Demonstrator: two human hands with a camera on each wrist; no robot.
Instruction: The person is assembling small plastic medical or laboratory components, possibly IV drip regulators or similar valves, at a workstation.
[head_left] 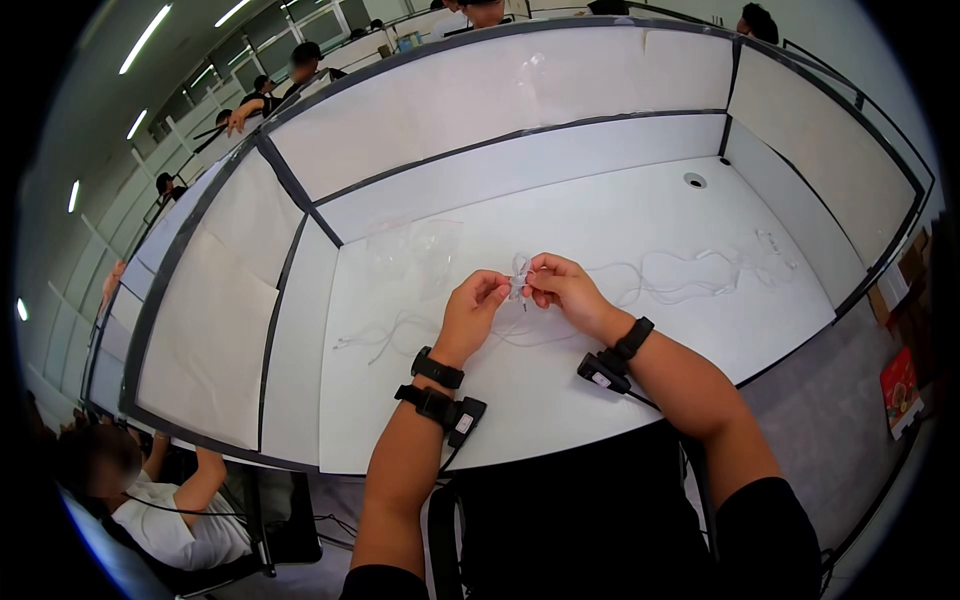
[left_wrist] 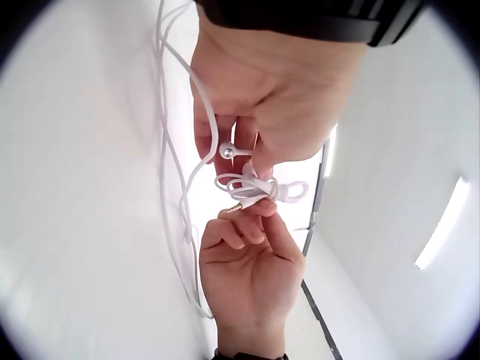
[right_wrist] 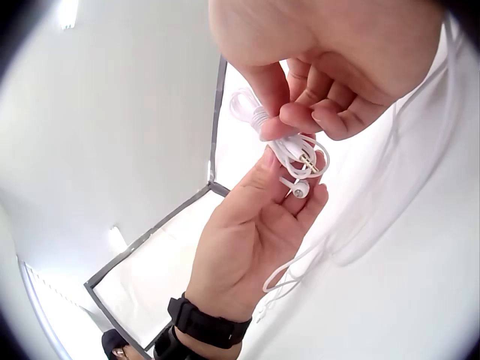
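A small bundle of white earphones [head_left: 520, 268], its cord wound into loops, is up between both hands over the table. My left hand [head_left: 472, 308] pinches one end of the bundle between thumb and fingers. From the other side, my right hand [head_left: 568, 291] grips the wound cord with thumb and index finger. An earbud [left_wrist: 227, 151] sticks out by the left fingers. The metal plug [right_wrist: 308, 163] pokes from the loops, close to the earbud. Tight turns of cord [right_wrist: 260, 117] wrap the bundle's middle, partly hidden by the right fingertips.
More white cords lie on the white table [head_left: 600, 400], one tangle [head_left: 395, 328] at left and a longer one [head_left: 690, 285] at right. A clear plastic bag [head_left: 430, 245] lies at back left. Partition panels [head_left: 500, 100] enclose the table; a person [head_left: 180, 510] sits beyond the left one.
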